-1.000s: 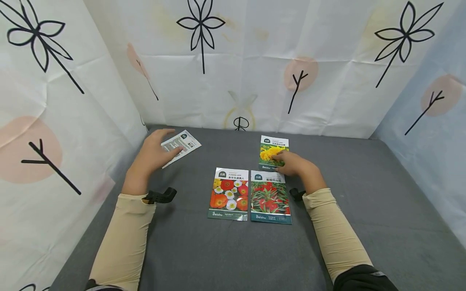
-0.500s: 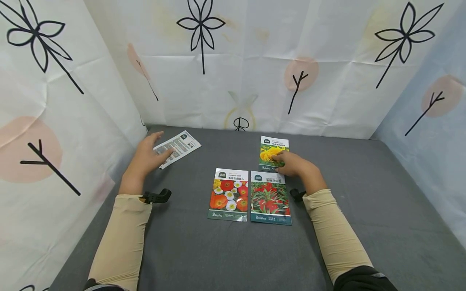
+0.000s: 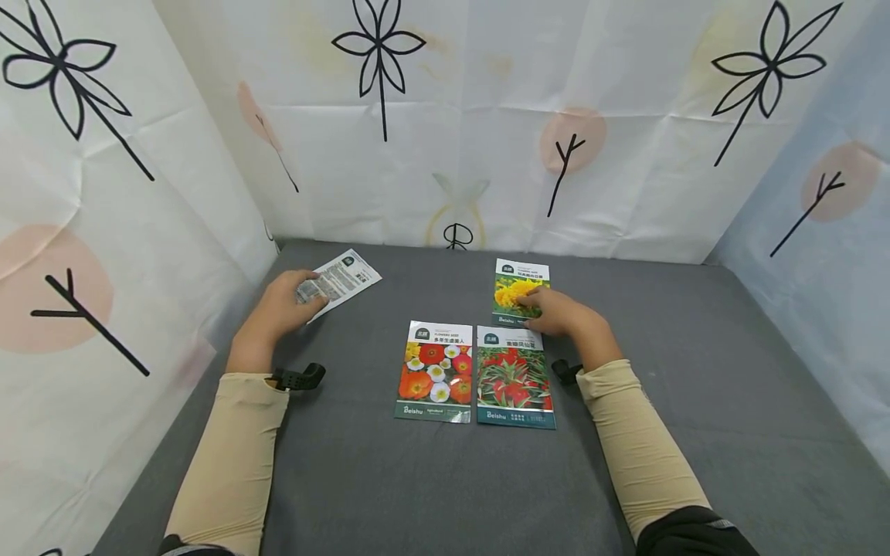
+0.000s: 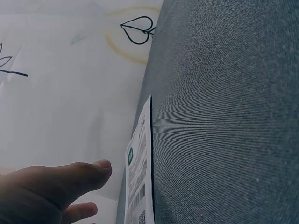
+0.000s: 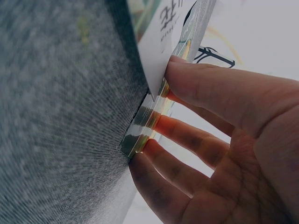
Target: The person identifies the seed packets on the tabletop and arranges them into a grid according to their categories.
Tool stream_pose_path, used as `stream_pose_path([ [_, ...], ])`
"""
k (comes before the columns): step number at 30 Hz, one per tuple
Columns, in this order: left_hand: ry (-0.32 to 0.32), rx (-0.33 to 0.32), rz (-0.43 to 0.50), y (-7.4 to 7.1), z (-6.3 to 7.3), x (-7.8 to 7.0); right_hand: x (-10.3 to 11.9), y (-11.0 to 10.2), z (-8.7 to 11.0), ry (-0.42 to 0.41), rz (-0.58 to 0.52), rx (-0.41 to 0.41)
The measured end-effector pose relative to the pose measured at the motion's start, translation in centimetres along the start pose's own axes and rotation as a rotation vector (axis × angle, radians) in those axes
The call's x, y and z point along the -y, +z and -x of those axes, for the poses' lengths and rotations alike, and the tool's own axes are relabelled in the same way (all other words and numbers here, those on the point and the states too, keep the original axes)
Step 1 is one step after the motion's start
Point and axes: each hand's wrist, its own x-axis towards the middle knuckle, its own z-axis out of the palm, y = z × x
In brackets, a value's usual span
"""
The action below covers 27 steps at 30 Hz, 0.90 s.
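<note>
A seed packet (image 3: pixel 351 276) lies at an angle at the far left, its white printed back facing up. Over its near left end is my left hand (image 3: pixel 280 306), thumb and fingers spread apart; in the left wrist view the thumb (image 4: pixel 88 176) shows beside the packet. My right hand (image 3: pixel 562 315) rests its fingertips on a seed packet with yellow flowers (image 3: pixel 510 292). In the right wrist view those fingers reach along the packet's edge, and the thumb (image 5: pixel 187 77) is at the corner of the red-flower packet (image 3: pixel 514 378), just nearer the person.
A packet with red, orange and white poppies (image 3: pixel 436 374) lies beside the red-flower packet on the grey tabletop (image 3: pixel 389 494). White cloth walls (image 3: pixel 445 116) with drawn flowers stand around the back and sides.
My left hand has drawn back leftward and toward the person, and its fingers have come down nearer the white-backed packet, which has shifted slightly. My right hand stays on the yellow-flower packet.
</note>
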Motion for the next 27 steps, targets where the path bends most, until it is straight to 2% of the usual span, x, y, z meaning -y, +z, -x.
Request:
stream_pose_path([
  [4,-0.015,0.017,0.0,0.2,0.1,0.2,0.2,0.0,0.0,0.003,0.003,-0.002],
  [12,0.027,0.051,-0.04,1.0,-0.3,0.5,0.3,0.1,0.1,0.005,0.001,-0.005],
  [19,0.065,0.095,-0.054,1.1,-0.1,0.1,0.0,0.3,-0.1,0.007,-0.016,-0.001],
  [27,0.104,0.072,-0.061,1.2,-0.2,0.1,-0.1,0.1,0.0,0.0,-0.023,-0.003],
])
